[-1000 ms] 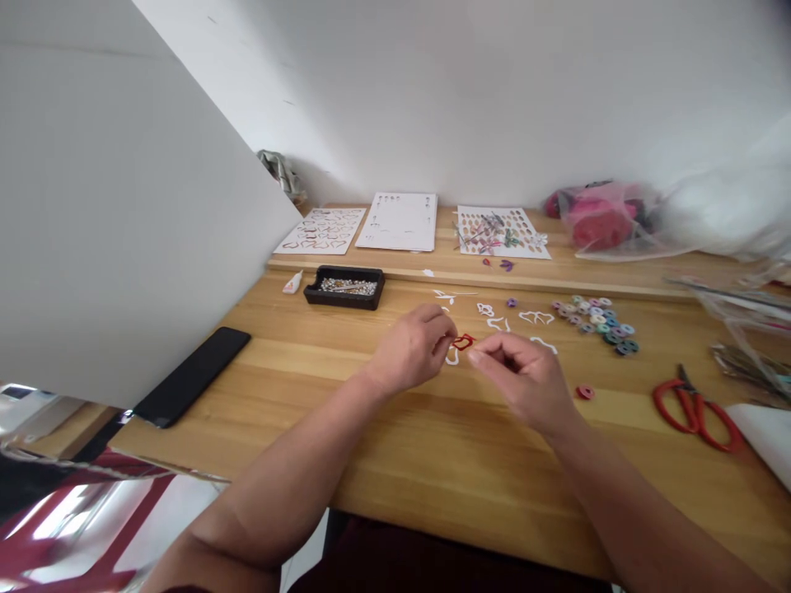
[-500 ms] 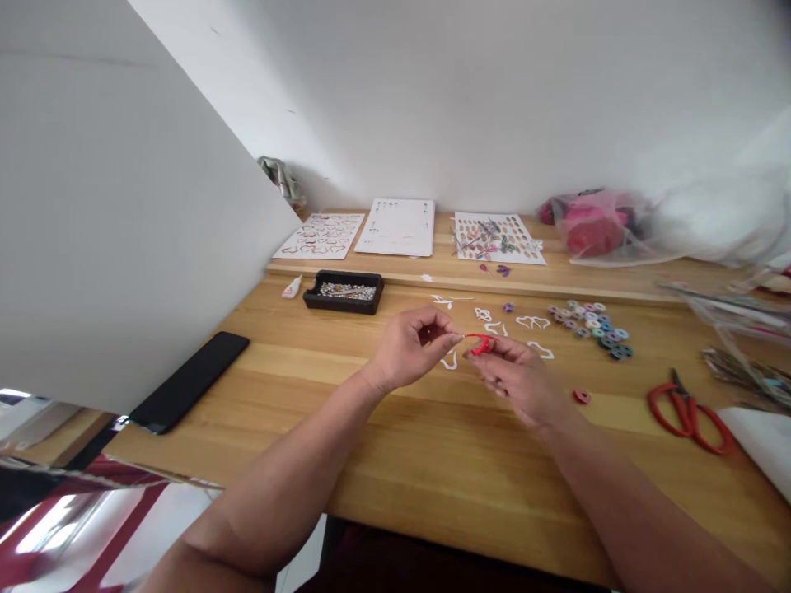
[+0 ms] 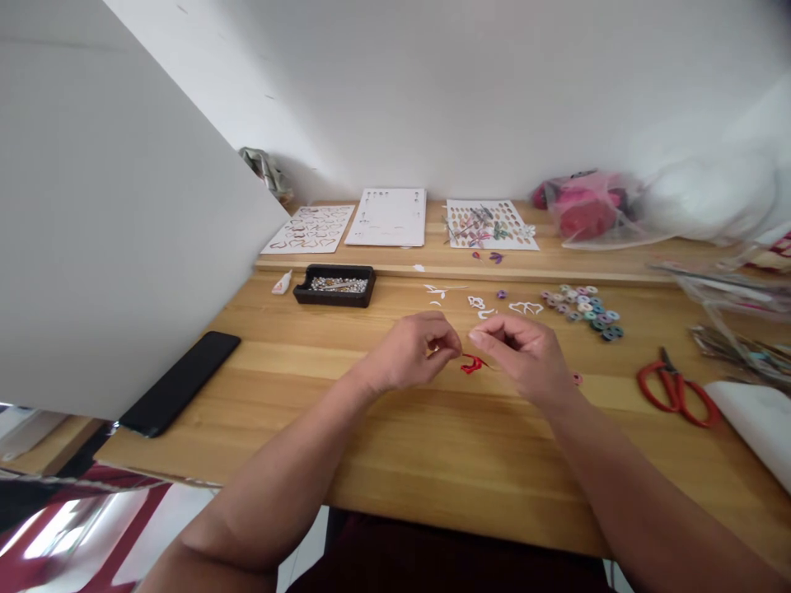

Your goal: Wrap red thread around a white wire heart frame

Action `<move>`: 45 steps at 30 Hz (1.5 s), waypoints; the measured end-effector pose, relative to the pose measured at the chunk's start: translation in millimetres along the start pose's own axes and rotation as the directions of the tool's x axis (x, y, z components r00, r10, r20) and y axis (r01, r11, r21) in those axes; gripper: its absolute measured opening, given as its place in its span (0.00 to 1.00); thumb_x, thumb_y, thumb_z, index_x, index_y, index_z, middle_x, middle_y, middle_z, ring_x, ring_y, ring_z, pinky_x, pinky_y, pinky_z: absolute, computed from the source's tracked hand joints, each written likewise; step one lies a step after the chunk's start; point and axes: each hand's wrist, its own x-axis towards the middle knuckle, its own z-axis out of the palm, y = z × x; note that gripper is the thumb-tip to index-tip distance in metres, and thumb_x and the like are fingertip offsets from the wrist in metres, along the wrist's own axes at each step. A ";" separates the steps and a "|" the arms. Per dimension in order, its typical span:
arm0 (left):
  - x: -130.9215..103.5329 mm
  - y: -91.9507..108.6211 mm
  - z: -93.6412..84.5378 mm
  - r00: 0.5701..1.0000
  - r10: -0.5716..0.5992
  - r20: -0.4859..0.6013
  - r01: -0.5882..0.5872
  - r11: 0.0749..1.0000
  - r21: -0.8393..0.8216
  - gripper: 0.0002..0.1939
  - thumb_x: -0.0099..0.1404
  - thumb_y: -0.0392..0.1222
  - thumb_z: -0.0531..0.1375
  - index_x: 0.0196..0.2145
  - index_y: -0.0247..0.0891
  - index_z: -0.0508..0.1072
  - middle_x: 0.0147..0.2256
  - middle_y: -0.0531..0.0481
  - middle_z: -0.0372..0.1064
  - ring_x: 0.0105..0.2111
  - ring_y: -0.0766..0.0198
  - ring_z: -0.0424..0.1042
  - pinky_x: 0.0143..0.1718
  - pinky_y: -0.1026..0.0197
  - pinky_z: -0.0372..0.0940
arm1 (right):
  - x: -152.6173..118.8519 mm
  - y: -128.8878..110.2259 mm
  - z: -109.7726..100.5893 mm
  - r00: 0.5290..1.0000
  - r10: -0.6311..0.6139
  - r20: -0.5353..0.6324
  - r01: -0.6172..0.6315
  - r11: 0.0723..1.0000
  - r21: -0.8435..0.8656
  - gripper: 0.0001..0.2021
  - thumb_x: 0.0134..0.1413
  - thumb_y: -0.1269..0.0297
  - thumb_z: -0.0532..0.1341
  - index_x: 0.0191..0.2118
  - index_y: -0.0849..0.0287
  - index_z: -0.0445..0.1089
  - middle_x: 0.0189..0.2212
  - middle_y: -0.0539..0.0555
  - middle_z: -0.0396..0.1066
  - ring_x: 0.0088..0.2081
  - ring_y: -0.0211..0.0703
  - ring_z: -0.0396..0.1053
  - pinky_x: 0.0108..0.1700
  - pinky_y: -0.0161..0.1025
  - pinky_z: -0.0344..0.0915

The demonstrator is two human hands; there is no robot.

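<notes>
Over the middle of the wooden table, my left hand (image 3: 415,350) pinches the end of a small red piece (image 3: 471,365). That red piece hangs between the two hands, its loop pointing down. Just to the right, my right hand (image 3: 525,350) is closed with thumb and forefinger together near the left fingertips; what it pinches is too small to make out. White cut-out shapes (image 3: 475,302) and a small purple piece (image 3: 501,294) lie beyond the hands. A pink-red spool (image 3: 577,378) is partly hidden behind the right hand.
A black tray (image 3: 334,287) of beads and a glue bottle (image 3: 282,283) stand at the left. Thread spools (image 3: 596,305), red-handled scissors (image 3: 676,387) and plastic bags lie right. A black phone-like slab (image 3: 181,383) rests left. Patterned sheets (image 3: 386,217) lie on the back ledge.
My right hand has let go of the red piece's body and moved up to the left fingertips. The red piece now hangs lower. The camera view has shifted slightly.
</notes>
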 end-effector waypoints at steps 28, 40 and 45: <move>-0.2 -4.9 1.6 0.996 0.090 0.000 -0.089 0.987 0.137 0.06 0.63 0.31 0.57 0.32 0.35 0.74 0.31 0.48 0.70 0.32 0.66 0.68 0.35 0.64 0.63 | -1.8 1.3 5.9 0.965 0.214 0.153 -0.249 0.930 0.271 0.13 0.48 0.55 0.69 0.26 0.60 0.71 0.18 0.46 0.62 0.18 0.28 0.49 0.20 0.32 0.44; -0.3 6.0 -3.1 0.989 -0.076 0.128 0.105 0.966 -0.235 0.03 0.62 0.36 0.63 0.31 0.34 0.76 0.29 0.50 0.72 0.27 0.70 0.66 0.30 0.66 0.60 | 9.4 16.5 -7.9 0.910 0.346 0.227 -0.390 0.902 0.188 0.18 0.43 0.49 0.71 0.30 0.58 0.73 0.19 0.46 0.63 0.18 0.29 0.52 0.20 0.33 0.46; 1.7 0.6 1.0 0.979 -0.200 0.036 0.188 0.827 -0.530 0.11 0.61 0.44 0.66 0.31 0.31 0.74 0.29 0.48 0.72 0.27 0.69 0.68 0.30 0.65 0.62 | 6.7 14.6 2.0 0.886 0.381 0.263 -0.455 0.822 0.343 0.18 0.38 0.52 0.74 0.26 0.59 0.69 0.18 0.44 0.60 0.17 0.28 0.50 0.20 0.31 0.46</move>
